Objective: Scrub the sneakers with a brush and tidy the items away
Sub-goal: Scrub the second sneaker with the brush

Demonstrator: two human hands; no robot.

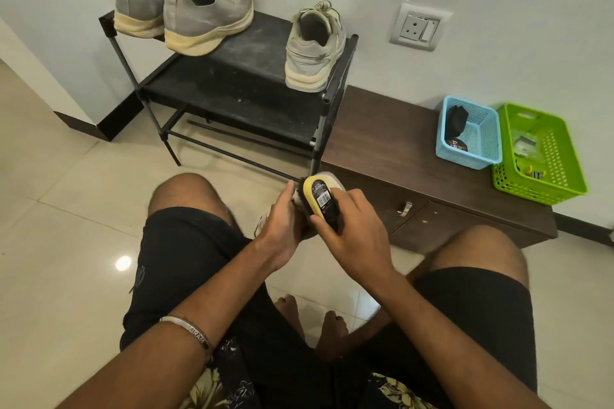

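Entryway corner of a home, seen from a seat on the glossy tiled floor [66,209]. Against the plain white wall, a black shoe rack [239,82] with grey sneakers [186,16] and a beige sneaker [314,49] on top, beside a low wooden cabinet [398,156] bearing a blue basket [485,149] and a green basket [558,156], under a wall socket [419,28]

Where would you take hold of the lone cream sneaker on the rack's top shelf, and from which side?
Probably at the heel collar. The cream sneaker stands upright at the right end of the black rack, heel toward the person and overhanging the front edge, toe toward the wall. Its open mouth faces up, so coming from the front and above, fingers can hook inside with the thumb on the heel.
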